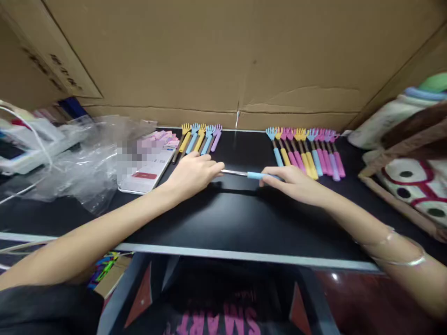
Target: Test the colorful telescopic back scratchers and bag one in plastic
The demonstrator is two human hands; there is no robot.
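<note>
Between my hands, over the black tabletop, a telescopic back scratcher (pixel 255 175) lies level, its silver rod bare and its handle light blue. My left hand (pixel 195 173) is closed on the left end, hiding whatever is there. My right hand (pixel 291 182) pinches the blue handle. Just beyond my right hand, a row of back scratchers (pixel 303 151) in pink, yellow, blue and purple lies with the claws pointing away. A smaller group of back scratchers (pixel 199 138) lies behind my left hand, some with dark rods showing.
A phone (pixel 141 179) with a lit screen lies left of my left hand, beside crumpled clear plastic bags (pixel 84 163) and pink packets (pixel 162 137). Cardboard (pixel 209 60) walls the back. At the right stand a white bottle (pixel 391 116) and a spotted cloth item (pixel 415 186).
</note>
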